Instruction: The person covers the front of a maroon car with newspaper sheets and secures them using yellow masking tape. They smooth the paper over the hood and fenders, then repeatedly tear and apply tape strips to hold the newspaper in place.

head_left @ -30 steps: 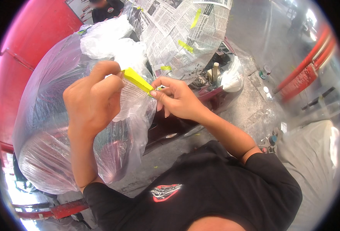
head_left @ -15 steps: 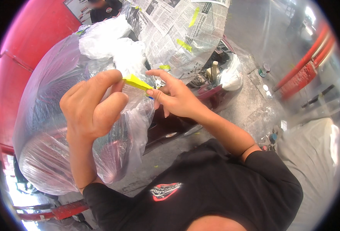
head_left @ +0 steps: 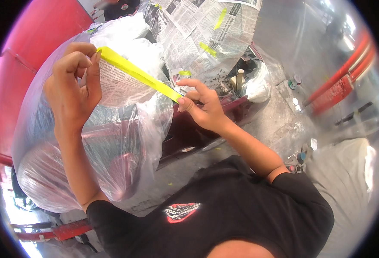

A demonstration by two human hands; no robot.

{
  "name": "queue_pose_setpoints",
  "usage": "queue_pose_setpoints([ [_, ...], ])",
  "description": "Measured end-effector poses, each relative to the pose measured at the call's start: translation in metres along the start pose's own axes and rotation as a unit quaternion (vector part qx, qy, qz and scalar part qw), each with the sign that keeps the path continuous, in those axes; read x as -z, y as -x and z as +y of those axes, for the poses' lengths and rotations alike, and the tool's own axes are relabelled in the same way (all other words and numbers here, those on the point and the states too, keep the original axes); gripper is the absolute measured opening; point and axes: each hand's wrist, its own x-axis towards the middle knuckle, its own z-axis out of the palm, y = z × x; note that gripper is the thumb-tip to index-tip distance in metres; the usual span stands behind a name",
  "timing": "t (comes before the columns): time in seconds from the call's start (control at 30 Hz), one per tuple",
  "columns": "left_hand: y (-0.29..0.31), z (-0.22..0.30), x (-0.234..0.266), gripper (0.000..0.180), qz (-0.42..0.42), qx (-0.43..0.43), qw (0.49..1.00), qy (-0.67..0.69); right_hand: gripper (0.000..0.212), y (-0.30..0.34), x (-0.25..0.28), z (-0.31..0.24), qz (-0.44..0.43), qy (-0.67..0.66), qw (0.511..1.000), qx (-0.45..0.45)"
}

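A strip of bright yellow masking tape (head_left: 140,76) is stretched taut between my hands, slanting down from left to right. My left hand (head_left: 71,84) is closed in a pinch on its upper end, thumb against fingertips. The lower end is gripped between thumb and fingers of my right hand (head_left: 204,107), whose index finger is raised. Whether a tape roll sits inside the right hand is hidden. Just behind the strip is a printed newspaper sheet (head_left: 123,88); I cannot tell if the tape touches it. Beneath lies a dark red car (head_left: 183,139) partly wrapped in clear plastic sheeting (head_left: 86,159).
Newspaper covering (head_left: 198,38) with yellow tape pieces spreads over the car's far part. Crumpled white plastic (head_left: 125,36) lies beside it. The engine bay (head_left: 232,84) is partly uncovered. Red bars (head_left: 340,81) stand at right, near a grey cover (head_left: 340,172). Another person (head_left: 118,9) is far back.
My left hand has moved left and up, away from my right hand. The short piece of yellow tape between them is now a long strip.
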Motion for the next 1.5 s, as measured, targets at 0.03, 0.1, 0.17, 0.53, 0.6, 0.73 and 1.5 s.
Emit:
queue_pose_setpoints([
  [0.03,0.000,-0.002,-0.002,0.037,0.004,-0.002,1.000,0.012,0.036,-0.001,0.002,0.002,0.001,0.024,1.000,0.004],
  [0.1,0.003,-0.003,-0.004,0.035,0.012,-0.005,0.999,0.036,0.034,-0.002,0.004,0.010,0.012,0.051,0.998,0.016],
  [0.17,0.001,-0.005,-0.002,0.034,0.014,0.000,1.000,0.017,0.031,-0.002,0.006,0.021,0.034,0.064,0.997,0.034],
  [0.53,-0.004,-0.016,0.018,0.026,-0.028,0.085,0.994,-0.056,0.027,0.003,0.025,0.029,0.029,0.236,0.957,0.164],
  [0.6,-0.005,-0.019,0.021,0.029,-0.049,0.095,0.992,-0.069,0.028,0.002,0.023,0.026,0.023,0.273,0.946,0.173],
  [0.73,-0.006,-0.023,0.025,0.023,-0.065,0.065,0.991,-0.100,0.030,0.002,0.010,-0.003,-0.037,0.368,0.929,0.001],
  [1.5,-0.041,0.027,0.050,0.030,0.016,-0.058,0.998,-0.028,0.030,-0.004,-0.008,0.009,-0.108,0.023,0.980,-0.165],
])
